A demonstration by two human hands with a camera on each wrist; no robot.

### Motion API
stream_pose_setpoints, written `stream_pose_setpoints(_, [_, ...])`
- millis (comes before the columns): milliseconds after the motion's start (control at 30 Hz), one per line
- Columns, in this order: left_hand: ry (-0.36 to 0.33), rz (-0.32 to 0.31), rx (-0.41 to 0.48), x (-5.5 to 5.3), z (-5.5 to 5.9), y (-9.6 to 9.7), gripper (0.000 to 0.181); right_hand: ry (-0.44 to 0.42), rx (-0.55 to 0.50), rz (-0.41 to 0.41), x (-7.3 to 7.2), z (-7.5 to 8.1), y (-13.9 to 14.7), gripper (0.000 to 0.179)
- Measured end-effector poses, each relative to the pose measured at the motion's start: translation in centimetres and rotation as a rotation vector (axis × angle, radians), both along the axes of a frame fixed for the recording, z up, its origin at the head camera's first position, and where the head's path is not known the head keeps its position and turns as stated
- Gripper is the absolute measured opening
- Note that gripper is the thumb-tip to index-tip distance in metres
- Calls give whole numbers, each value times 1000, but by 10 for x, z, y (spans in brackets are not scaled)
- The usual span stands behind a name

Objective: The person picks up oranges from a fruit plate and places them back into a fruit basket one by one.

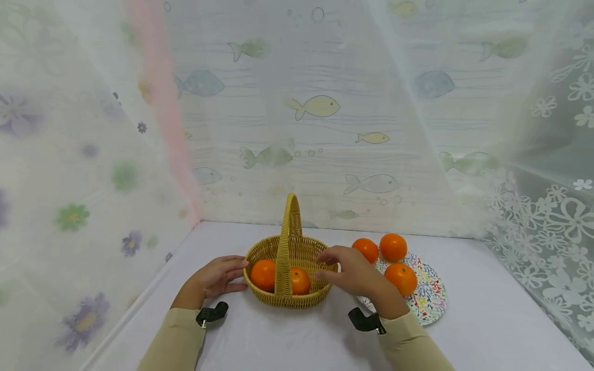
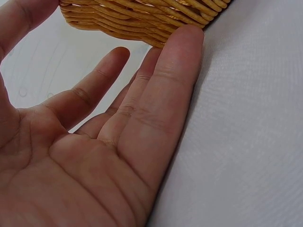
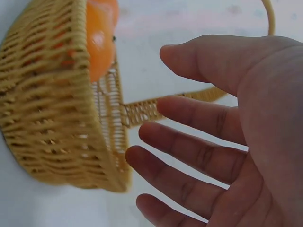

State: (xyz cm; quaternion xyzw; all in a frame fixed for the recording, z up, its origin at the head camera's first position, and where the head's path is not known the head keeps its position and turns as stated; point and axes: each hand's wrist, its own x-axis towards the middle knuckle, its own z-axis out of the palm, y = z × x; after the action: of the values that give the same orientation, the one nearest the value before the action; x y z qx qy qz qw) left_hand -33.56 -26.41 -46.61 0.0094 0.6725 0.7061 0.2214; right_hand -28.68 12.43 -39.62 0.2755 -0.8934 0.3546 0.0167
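Observation:
A yellow wicker basket with a tall arched handle stands in the middle of the table. Two oranges lie in its left and middle part. My left hand touches the basket's left side with extended fingertips, its little finger low against the weave in the left wrist view. Over the basket's right rim hovers my right hand, fingers spread and nothing in its grasp. The right wrist view shows this hand beside the basket wall, with an orange inside.
Right of the basket, a round plate with a multicoloured pattern holds several oranges, partly behind my right forearm. A white cloth covers the table. Fish-patterned curtains hang behind it, flowered ones at the sides.

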Motion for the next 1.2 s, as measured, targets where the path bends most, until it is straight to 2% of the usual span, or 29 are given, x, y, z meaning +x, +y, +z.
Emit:
stream_pose_setpoints(200, [-9, -1, 1, -1, 0, 0, 65, 10, 14, -63, -1, 7, 15, 31])
stream_pose_setpoints(467, [-9, 13, -11, -3, -2, 2, 65, -33, 27, -167, -3, 16, 44, 35])
stream_pose_setpoints(667, [-7, 22, -10, -3, -3, 2, 64, -103, 37, -228, -2, 20, 69, 46])
stream_pose_setpoints(800, [-7, 32, -11, -3, -4, 2, 64, -96, 54, -254, -3, 23, 84, 52])
stream_pose_setpoints(967, [-11, 34, -12, -4, -6, 1, 66, -76, 129, -298, -8, 20, 103, 60])
stream_pose_setpoints(1100, [-9, 24, -5, -3, -5, 0, 67, -116, 143, -314, -10, 16, 114, 66])
stream_pose_setpoints(1200, [-2, 9, 0, -2, -3, 1, 66, -143, 133, -293, -10, 14, 122, 71])
